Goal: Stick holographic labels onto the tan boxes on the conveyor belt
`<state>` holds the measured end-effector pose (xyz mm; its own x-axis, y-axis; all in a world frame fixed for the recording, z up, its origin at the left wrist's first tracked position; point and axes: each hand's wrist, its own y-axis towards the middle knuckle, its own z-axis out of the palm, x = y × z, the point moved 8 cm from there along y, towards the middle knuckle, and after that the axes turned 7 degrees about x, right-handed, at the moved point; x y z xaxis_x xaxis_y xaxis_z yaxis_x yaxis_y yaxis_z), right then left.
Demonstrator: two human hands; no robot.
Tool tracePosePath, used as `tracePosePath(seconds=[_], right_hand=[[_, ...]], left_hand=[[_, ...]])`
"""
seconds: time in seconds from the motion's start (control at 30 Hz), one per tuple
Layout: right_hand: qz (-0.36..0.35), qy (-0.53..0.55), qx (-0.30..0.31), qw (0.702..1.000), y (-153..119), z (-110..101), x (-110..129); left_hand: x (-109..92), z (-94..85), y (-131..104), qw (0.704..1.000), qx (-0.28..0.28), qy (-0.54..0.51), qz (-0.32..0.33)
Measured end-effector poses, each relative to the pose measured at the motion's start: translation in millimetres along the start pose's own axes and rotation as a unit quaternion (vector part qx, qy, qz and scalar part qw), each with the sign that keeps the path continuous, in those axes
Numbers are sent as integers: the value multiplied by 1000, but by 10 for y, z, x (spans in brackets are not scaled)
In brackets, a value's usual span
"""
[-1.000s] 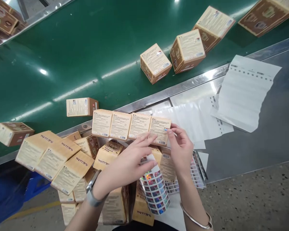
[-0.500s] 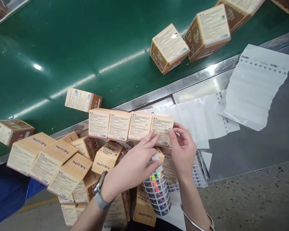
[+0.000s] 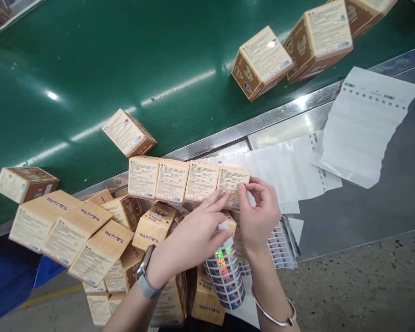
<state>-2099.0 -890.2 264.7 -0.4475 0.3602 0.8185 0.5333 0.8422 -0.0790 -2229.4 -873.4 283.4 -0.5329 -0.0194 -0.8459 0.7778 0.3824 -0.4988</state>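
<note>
Several cartons stand in a row, printed panels facing up; the rightmost carton (image 3: 230, 177) is between my hands. My left hand (image 3: 202, 228), with a watch on its wrist, keeps a curled sheet of shiny stickers (image 3: 224, 276) under its thumb. Its fingertips rest on the lower edge of the rightmost carton. My right hand (image 3: 261, 214) has thumb and index finger pinched together at that carton's right side, on a small sticker mostly hidden by the fingertips. To the left in the row are another carton (image 3: 203, 180) and more like it.
A green conveyor belt (image 3: 90, 60) carries loose cartons, among them one carton (image 3: 127, 133) just behind the row. Stacked cartons (image 3: 100, 253) crowd the lower left. White sheets (image 3: 366, 129) lie on the grey metal table (image 3: 397, 175) at right.
My right hand has shifted slightly left, and its fingertips now cover the shiny sticker seen before. Cartons on the belt have moved right; the one behind the row has turned.
</note>
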Motion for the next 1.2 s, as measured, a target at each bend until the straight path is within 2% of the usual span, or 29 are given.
tracePosePath(seconds=[0.13, 0.2, 0.23, 0.3, 0.37, 0.4, 0.47, 0.57, 0.63, 0.77, 0.83, 0.9, 0.97, 1.03, 1.07, 1.13, 1.2], right_hand=[[77, 109, -13, 991, 50, -58, -194], [93, 113, 26, 989, 150, -118, -253], [79, 90, 73, 990, 220, -127, -233], [14, 9, 212, 977, 329, -66, -127], [-63, -100, 358, 926, 328, 64, -20], [-92, -157, 408, 895, 305, 120, 10], [-130, -246, 455, 846, 275, 189, 52], [-176, -294, 474, 811, 296, 211, 154], [-216, -280, 468, 810, 425, 170, 277], [-287, -260, 402, 830, 1048, 150, 569], [-295, -280, 379, 832, 1355, 261, 694], [-281, -320, 361, 830, 1499, 379, 808], [-285, -335, 349, 828, 1377, 419, 969], [-312, -282, 375, 826, 989, 381, 1159], [-321, -231, 410, 822, 734, 341, 1238], [-286, -154, 510, 796, 225, 267, 1270], [-255, -116, 547, 789, -118, 150, 1266]], left_hand=[[9, -1, -8, 1000, 5, -7, 1], [29, 0, -14, 1000, 2, -18, 4], [42, 2, -18, 1000, -1, -25, 6], [62, 3, -36, 999, -12, -46, 12], [54, -5, -77, 997, -29, -72, 27], [46, -12, -109, 995, -38, -89, 32], [58, -30, -199, 989, -61, -133, 19], [136, -70, -384, 974, -113, -195, -36], [157, -114, -509, 958, -156, -240, -35], [180, -173, -668, 916, -221, -336, 7], [203, -172, -701, 901, -240, -361, 4], [205, -154, -716, 889, -251, -383, -1], [187, -139, -737, 879, -265, -396, -3], [166, -127, -773, 874, -286, -394, -8], [158, -118, -795, 872, -297, -390, -11], [150, -89, -839, 867, -318, -384, -20], [141, -45, -870, 861, -331, -385, -25]])
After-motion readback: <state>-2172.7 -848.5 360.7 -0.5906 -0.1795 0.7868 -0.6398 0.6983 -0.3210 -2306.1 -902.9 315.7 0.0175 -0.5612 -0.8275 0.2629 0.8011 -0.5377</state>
